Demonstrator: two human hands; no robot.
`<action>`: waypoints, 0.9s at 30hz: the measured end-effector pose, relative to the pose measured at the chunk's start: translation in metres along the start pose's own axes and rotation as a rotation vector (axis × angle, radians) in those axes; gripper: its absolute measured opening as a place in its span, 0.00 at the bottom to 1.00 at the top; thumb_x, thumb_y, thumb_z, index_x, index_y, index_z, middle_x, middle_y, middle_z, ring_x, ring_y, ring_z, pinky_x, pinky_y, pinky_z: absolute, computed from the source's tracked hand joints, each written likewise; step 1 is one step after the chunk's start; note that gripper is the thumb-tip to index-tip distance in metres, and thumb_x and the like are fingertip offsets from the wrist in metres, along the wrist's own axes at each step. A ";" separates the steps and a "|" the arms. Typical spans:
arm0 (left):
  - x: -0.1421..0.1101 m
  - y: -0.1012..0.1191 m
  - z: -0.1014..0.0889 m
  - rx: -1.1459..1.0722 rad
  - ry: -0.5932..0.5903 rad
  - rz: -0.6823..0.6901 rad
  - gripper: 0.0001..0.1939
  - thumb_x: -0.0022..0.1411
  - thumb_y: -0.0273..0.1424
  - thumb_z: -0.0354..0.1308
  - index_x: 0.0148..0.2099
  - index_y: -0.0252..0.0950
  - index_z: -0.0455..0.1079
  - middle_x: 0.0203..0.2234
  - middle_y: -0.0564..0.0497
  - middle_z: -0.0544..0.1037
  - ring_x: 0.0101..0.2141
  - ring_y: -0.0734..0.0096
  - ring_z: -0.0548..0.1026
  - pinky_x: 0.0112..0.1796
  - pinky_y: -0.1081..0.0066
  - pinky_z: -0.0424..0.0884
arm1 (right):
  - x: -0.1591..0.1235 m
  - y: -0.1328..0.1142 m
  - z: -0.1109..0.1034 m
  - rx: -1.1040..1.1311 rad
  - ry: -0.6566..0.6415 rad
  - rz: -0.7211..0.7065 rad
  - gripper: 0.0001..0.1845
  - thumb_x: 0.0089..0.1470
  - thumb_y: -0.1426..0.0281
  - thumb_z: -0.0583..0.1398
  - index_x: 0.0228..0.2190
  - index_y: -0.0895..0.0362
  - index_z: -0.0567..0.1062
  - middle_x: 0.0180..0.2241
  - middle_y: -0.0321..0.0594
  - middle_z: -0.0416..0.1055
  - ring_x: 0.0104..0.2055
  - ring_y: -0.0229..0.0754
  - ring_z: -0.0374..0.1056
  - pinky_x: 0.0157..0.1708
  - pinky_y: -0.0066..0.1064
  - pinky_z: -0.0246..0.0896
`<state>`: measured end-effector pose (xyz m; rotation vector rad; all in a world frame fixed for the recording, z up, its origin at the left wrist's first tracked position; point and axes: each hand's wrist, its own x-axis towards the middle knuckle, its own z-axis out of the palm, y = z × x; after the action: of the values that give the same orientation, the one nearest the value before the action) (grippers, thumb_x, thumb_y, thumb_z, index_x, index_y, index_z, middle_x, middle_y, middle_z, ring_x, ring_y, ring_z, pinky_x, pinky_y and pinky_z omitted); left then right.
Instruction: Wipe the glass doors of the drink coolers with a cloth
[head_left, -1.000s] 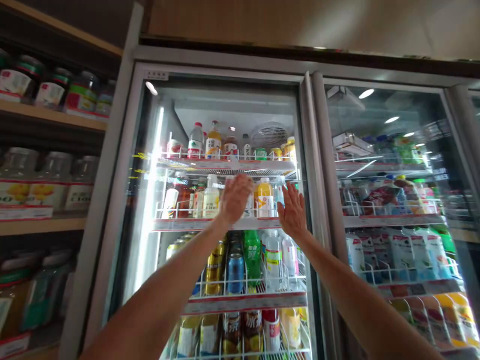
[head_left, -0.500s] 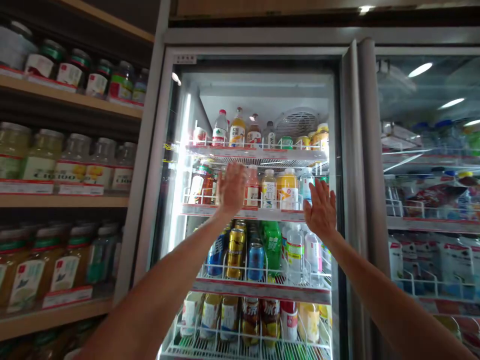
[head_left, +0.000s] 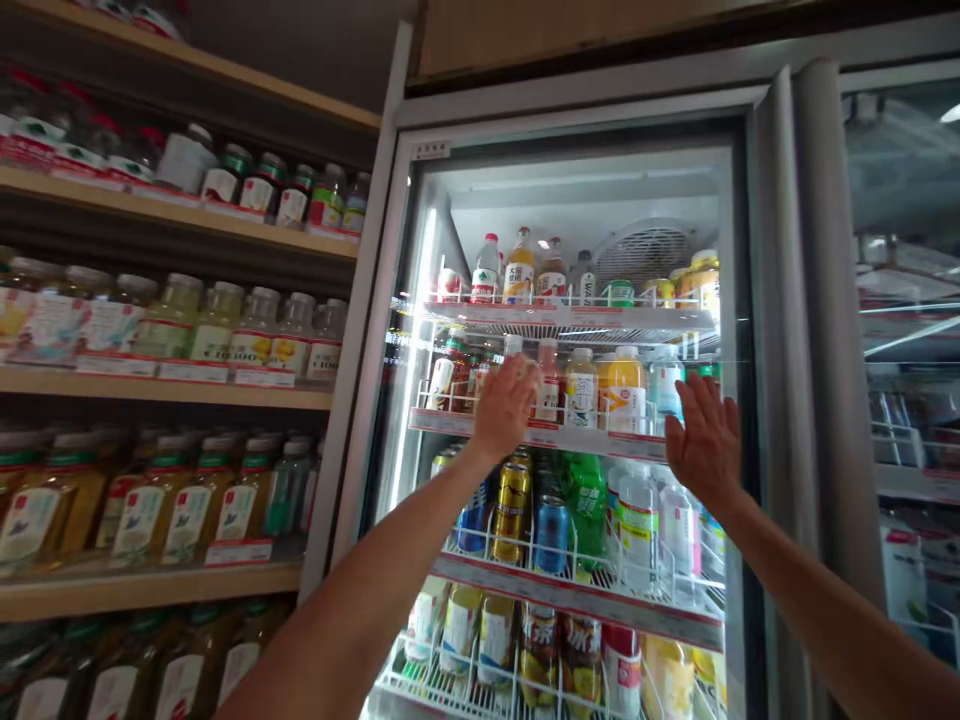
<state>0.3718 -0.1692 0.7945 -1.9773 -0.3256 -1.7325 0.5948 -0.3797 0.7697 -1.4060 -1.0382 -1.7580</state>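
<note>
Silver metal is fitted around the glass door (head_left: 581, 120) of a bright fridge, and two bare hands are held up in front of it. The left hand (head_left: 506, 408) is a bit blurred, but it is opened out, with its fingers kept near each other. The right hand (head_left: 703, 440) is opened wide too, with its thumb held apart. Whether the glass is touched cannot be told. On the second shelf (head_left: 585, 438), a pink bottle (head_left: 548, 385) is seen just beside the left hand, and a clear bottle (head_left: 665, 385) beside the right one. One second ago, the pink bottle was hidden behind the left hand. The view has been turned to the left since then, so more of the wooden shelves (head_left: 165, 387) is shown, and less of the next glass door (head_left: 900, 73).
</note>
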 end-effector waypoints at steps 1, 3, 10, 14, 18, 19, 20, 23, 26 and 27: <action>-0.004 0.002 0.001 -0.003 -0.029 0.086 0.20 0.65 0.36 0.44 0.59 0.43 0.58 0.60 0.51 0.60 0.61 0.68 0.54 0.60 0.60 0.53 | 0.000 0.000 0.000 0.001 -0.004 0.000 0.29 0.58 0.67 0.49 0.60 0.58 0.54 0.61 0.48 0.53 0.64 0.50 0.46 0.60 0.50 0.44; -0.011 -0.018 -0.005 0.015 -0.010 0.070 0.19 0.65 0.36 0.44 0.57 0.44 0.60 0.59 0.52 0.61 0.60 0.68 0.56 0.59 0.59 0.54 | 0.000 0.000 -0.001 0.001 -0.007 0.005 0.29 0.58 0.67 0.49 0.60 0.58 0.54 0.61 0.48 0.53 0.64 0.51 0.46 0.60 0.50 0.44; -0.015 -0.040 -0.009 0.075 0.209 -0.267 0.22 0.67 0.30 0.36 0.61 0.30 0.51 0.60 0.36 0.57 0.62 0.56 0.51 0.55 0.45 0.55 | -0.001 -0.003 0.001 -0.021 0.017 0.024 0.28 0.58 0.66 0.49 0.59 0.57 0.56 0.61 0.48 0.54 0.64 0.50 0.46 0.59 0.50 0.44; -0.013 0.033 0.016 0.006 0.027 0.206 0.19 0.65 0.34 0.44 0.58 0.47 0.58 0.59 0.56 0.61 0.61 0.72 0.54 0.60 0.63 0.53 | -0.002 0.002 0.001 -0.010 0.021 0.007 0.26 0.58 0.66 0.48 0.58 0.57 0.58 0.60 0.48 0.55 0.64 0.47 0.47 0.60 0.47 0.45; -0.021 -0.021 -0.003 -0.006 0.075 -0.045 0.18 0.65 0.35 0.45 0.56 0.42 0.61 0.57 0.52 0.64 0.59 0.69 0.58 0.59 0.58 0.53 | -0.003 0.002 0.001 -0.004 0.036 0.020 0.26 0.58 0.66 0.47 0.57 0.58 0.60 0.60 0.48 0.56 0.63 0.48 0.48 0.59 0.48 0.45; -0.022 -0.043 -0.010 0.007 0.124 -0.158 0.19 0.66 0.33 0.43 0.57 0.36 0.59 0.58 0.45 0.62 0.60 0.63 0.56 0.58 0.51 0.52 | -0.002 0.000 0.000 -0.008 0.028 0.027 0.26 0.58 0.66 0.48 0.56 0.58 0.60 0.60 0.48 0.56 0.64 0.49 0.48 0.60 0.48 0.44; -0.022 -0.060 -0.015 0.017 0.171 -0.247 0.21 0.67 0.30 0.38 0.60 0.29 0.53 0.60 0.37 0.58 0.62 0.58 0.52 0.57 0.43 0.49 | -0.002 -0.002 -0.001 -0.011 0.018 0.035 0.26 0.57 0.66 0.48 0.56 0.59 0.60 0.60 0.49 0.56 0.64 0.49 0.47 0.60 0.49 0.44; -0.022 -0.058 -0.010 0.019 0.214 -0.311 0.23 0.66 0.27 0.35 0.62 0.24 0.46 0.61 0.31 0.51 0.63 0.56 0.45 0.56 0.41 0.48 | -0.001 -0.005 -0.003 -0.010 -0.007 0.049 0.26 0.57 0.66 0.48 0.56 0.59 0.61 0.60 0.49 0.56 0.64 0.48 0.47 0.60 0.48 0.44; -0.026 0.002 0.008 -0.019 0.107 -0.065 0.21 0.66 0.32 0.42 0.61 0.40 0.54 0.61 0.47 0.57 0.63 0.68 0.49 0.60 0.57 0.51 | -0.002 -0.001 -0.002 0.001 0.011 0.031 0.25 0.57 0.66 0.48 0.56 0.59 0.61 0.59 0.48 0.57 0.64 0.48 0.48 0.60 0.47 0.44; -0.029 0.016 0.012 -0.035 0.057 0.046 0.21 0.65 0.33 0.43 0.60 0.43 0.56 0.61 0.51 0.58 0.62 0.71 0.50 0.60 0.61 0.51 | -0.003 0.000 -0.001 0.006 0.022 0.022 0.25 0.57 0.66 0.47 0.56 0.59 0.62 0.59 0.48 0.57 0.63 0.47 0.48 0.60 0.48 0.45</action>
<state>0.3847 -0.1730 0.7620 -1.9403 -0.2303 -1.7729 0.5948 -0.3809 0.7671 -1.3868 -1.0121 -1.7494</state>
